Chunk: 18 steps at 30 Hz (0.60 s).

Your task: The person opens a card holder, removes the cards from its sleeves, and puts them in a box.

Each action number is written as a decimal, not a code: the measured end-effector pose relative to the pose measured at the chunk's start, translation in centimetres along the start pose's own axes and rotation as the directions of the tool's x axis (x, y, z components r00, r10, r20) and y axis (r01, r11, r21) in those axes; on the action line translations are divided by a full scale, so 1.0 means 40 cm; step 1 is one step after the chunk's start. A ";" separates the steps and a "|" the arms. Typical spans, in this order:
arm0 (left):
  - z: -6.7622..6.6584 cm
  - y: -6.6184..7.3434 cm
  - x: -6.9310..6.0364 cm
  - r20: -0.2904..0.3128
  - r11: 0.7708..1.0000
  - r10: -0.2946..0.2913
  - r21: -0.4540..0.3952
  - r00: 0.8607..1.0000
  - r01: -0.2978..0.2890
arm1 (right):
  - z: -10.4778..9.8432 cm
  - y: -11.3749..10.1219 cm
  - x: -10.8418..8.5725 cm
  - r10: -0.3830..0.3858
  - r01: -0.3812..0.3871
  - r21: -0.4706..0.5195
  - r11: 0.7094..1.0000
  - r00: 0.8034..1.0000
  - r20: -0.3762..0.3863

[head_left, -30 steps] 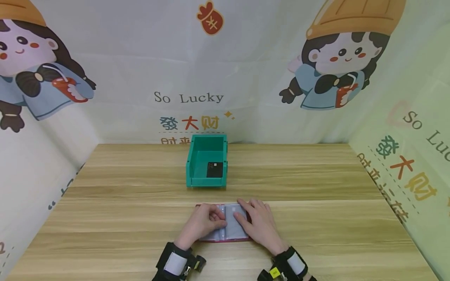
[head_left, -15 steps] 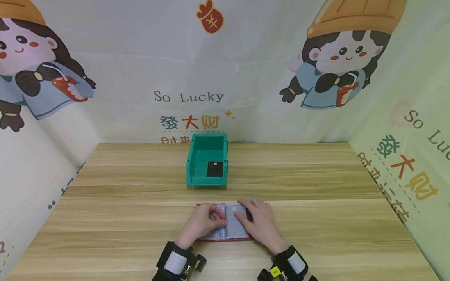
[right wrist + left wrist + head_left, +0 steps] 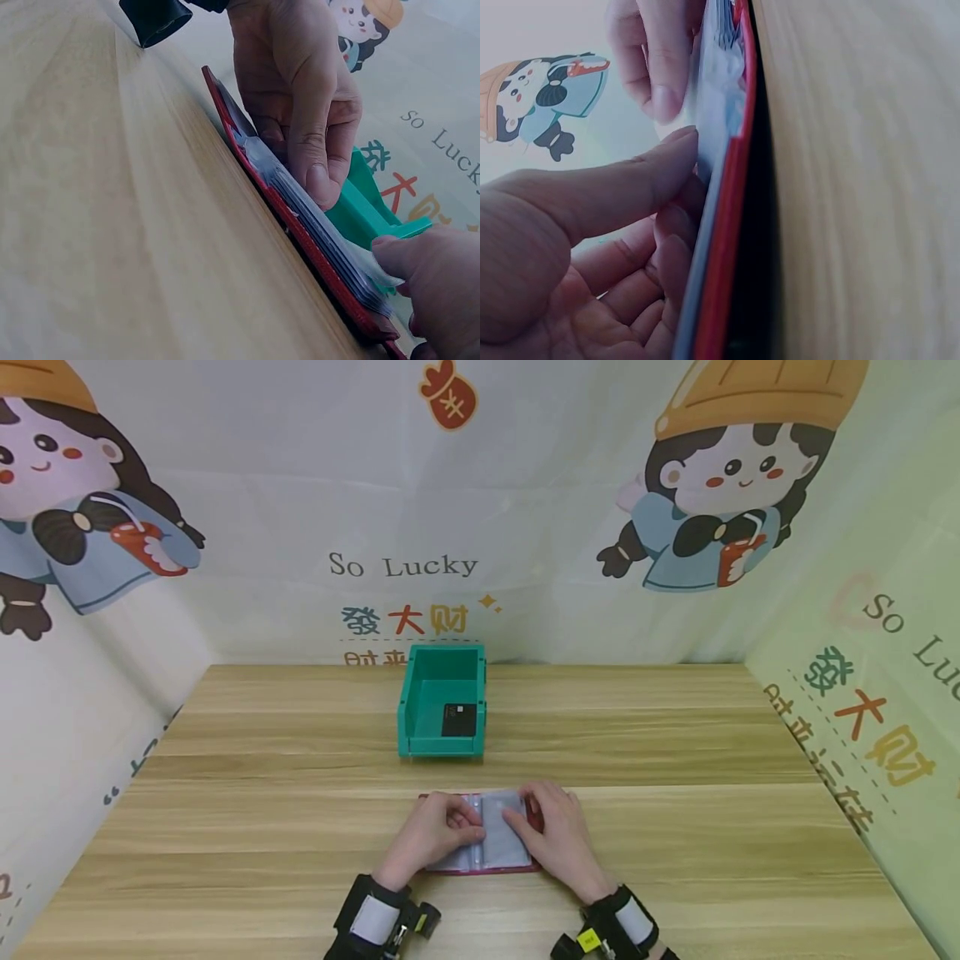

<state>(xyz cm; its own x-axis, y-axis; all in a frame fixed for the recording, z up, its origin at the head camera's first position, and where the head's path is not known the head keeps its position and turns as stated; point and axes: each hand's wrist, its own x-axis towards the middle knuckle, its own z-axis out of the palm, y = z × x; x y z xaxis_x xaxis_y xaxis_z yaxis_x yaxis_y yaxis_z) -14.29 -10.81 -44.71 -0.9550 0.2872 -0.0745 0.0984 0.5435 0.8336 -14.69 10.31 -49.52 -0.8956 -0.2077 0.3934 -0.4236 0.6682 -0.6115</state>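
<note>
Lower centre: red-covered booklet (image 3: 476, 857), clear plastic pages (image 3: 498, 843); right hand (image 3: 561, 835) pinches page edge, best lifted singly; left hand (image 3: 437, 832) half-curled, hold unclear.

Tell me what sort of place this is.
Probably an indoor recording booth, judging by the wood-grain table, the cartoon-printed sheeting along its back and sides, and the wrist-strapped black cameras.

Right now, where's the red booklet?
In the head view, the red booklet lies open in front of the green bin, left hand over its left page, right hand at its right edge.
</note>
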 end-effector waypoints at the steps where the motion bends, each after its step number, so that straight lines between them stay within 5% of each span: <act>1: 0.000 0.000 0.000 -0.004 1.000 0.004 0.005 1.000 -0.004 | 0.000 0.000 -0.002 -0.020 0.021 0.021 1.000 1.000 -0.021; 9: -0.004 -0.015 0.012 0.006 1.000 0.021 -0.020 1.000 -0.021 | 0.003 0.012 -0.014 -0.270 0.292 0.157 0.943 0.951 -0.151; 18: -0.016 -0.012 0.011 0.002 0.993 -0.011 -0.116 1.000 0.011 | -0.005 0.012 -0.017 -0.312 0.299 0.314 0.901 0.950 -0.009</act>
<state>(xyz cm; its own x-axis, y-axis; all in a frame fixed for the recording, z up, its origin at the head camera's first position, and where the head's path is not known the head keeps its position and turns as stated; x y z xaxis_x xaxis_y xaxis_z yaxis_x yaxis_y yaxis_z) -14.93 -11.45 -44.79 -0.9556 0.2823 -0.0847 0.0546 0.4519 0.8904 -14.25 10.90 -49.94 -0.7177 -0.3990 0.5707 -0.6919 0.3156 -0.6494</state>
